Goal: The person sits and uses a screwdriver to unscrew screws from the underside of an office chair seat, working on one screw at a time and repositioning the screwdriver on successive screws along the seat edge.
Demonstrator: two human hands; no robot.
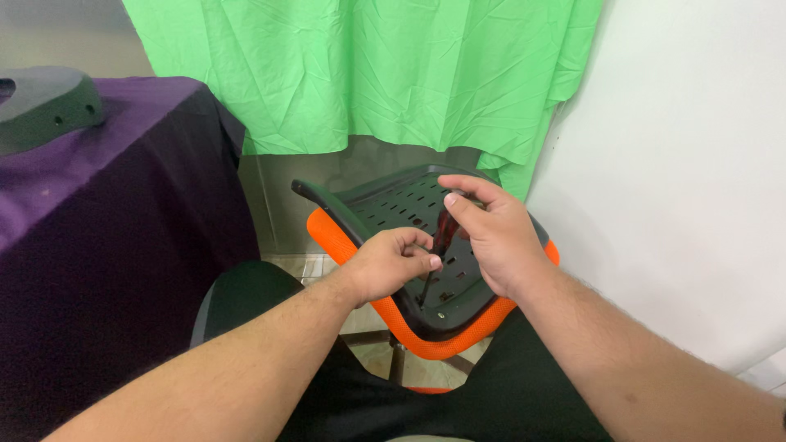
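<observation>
1. Resting upturned across the lap: perforated black plastic chair seat with orange mesh edging, directly under both sets of fingers.
2. Gripping a dark red-handled screwdriver: right hand, fingers curled around the handle, thumb on top.
3. Steadying the shaft: left hand, fingertips pinched together.
4. Pointing tip down-left at a seat screw hole, long axis steeply tilted; probably driving a screw, needing downward pressure while twisting.

Single view: head-worn camera, looking forward and steeply down over the wearer's own forearms and lap. Close range. Chair seat at frame centre, green cloth upper centre, purple-draped tabletop at left, white wall at right.
</observation>
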